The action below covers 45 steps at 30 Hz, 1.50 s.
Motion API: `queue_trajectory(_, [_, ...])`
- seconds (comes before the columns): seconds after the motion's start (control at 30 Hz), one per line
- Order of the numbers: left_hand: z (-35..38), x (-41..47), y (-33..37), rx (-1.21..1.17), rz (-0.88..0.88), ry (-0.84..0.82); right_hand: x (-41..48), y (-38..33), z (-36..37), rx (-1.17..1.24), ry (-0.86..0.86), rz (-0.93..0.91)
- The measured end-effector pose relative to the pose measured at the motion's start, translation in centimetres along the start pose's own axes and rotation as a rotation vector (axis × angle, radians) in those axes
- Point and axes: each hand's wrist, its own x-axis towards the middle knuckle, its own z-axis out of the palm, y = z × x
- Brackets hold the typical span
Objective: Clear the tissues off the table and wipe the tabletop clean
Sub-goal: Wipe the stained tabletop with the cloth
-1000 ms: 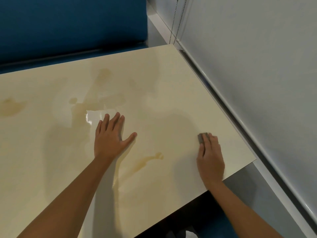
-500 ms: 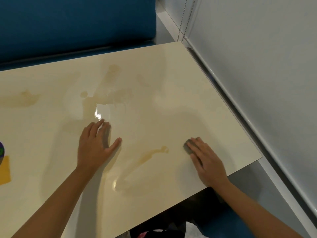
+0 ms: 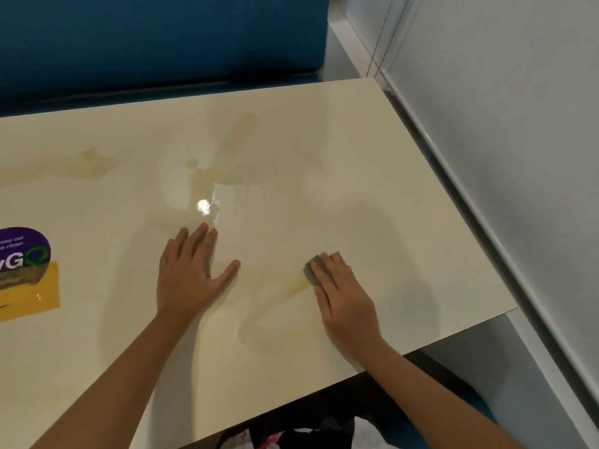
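Observation:
A glossy cream tabletop (image 3: pixel 372 150) fills the view, marked with brownish wet stains (image 3: pixel 233 157) in the middle and at the left. My right hand (image 3: pixel 343 296) lies flat on a small grey wiping pad (image 3: pixel 312 272), pressing it to the table beside a yellow-brown streak (image 3: pixel 296 286). Only the pad's far and left edges show from under the fingers. My left hand (image 3: pixel 191 273) rests flat on the table with fingers straight and thumb spread. No tissues are in view.
A purple and yellow sticker (image 3: pixel 22 270) is on the table at the left edge. A blue bench back (image 3: pixel 162 40) runs along the far side. A white wall (image 3: pixel 502 157) borders the right. Bags or cloth (image 3: pixel 308 435) lie below the near edge.
My right hand has slid the grey pad leftward from near the table's right corner to the yellow-brown streak. My left hand stayed flat on the table. The view shifted left, showing the sticker.

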Motion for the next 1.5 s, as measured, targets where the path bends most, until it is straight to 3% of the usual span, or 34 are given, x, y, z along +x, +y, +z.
queue_trajectory(0.07, [-0.1, 0.0, 0.1, -0.015, -0.011, 0.006, -1.0, 2.5, -1.4, 0.013, -0.092, -0.131])
queue_trajectory(0.13, [0.0, 0.0, 0.1, -0.02, -0.015, -0.002, -1.8, 5.1, -2.5, 0.012, -0.09, -0.088])
queue_trajectory(0.27, [-0.1, 0.0, 0.2, -0.023, -0.015, 0.005, -2.4, 5.6, -2.3, -0.013, 0.044, 0.33])
queue_trajectory(0.4, [-0.2, 0.1, 0.2, -0.029, -0.021, 0.004, -1.4, 1.3, -0.4, -0.027, 0.102, 0.535])
queue_trajectory(0.63, [0.0, 0.0, 0.1, -0.04, -0.017, 0.004, -1.5, -6.1, 2.0, 0.007, 0.016, 0.193])
queue_trajectory(0.8, [0.0, 0.0, 0.1, -0.036, -0.003, 0.011, -1.6, -2.8, 0.7, 0.04, -0.08, -0.135])
queue_trajectory(0.87, [-0.1, 0.0, 0.2, -0.049, -0.007, 0.016, -1.0, -0.3, -0.2, 0.048, -0.082, -0.16])
queue_trajectory(0.93, [-0.1, 0.0, 0.2, -0.051, -0.011, 0.019, 0.0, 1.7, -0.6, 0.051, -0.014, -0.031])
queue_trajectory(1.07, [0.0, 0.0, 0.1, -0.037, -0.014, 0.015, 3.4, 1.3, 0.5, -0.014, 0.108, 0.405])
queue_trajectory(1.13, [0.1, 0.1, 0.0, -0.039, -0.016, 0.015, 4.9, -0.8, 1.3, -0.075, 0.079, 0.456])
queue_trajectory(1.3, [0.2, 0.0, -0.1, -0.049, -0.012, 0.022, 4.3, -4.2, 2.3, -0.052, -0.078, 0.15])
queue_trajectory(1.43, [0.1, 0.0, -0.2, -0.043, -0.014, 0.034, 3.6, -1.2, 0.4, 0.048, -0.226, -0.239])
queue_trajectory(1.5, [0.2, 0.1, -0.2, -0.043, -0.016, 0.036, 4.5, 1.0, -0.5, 0.064, -0.267, -0.306])
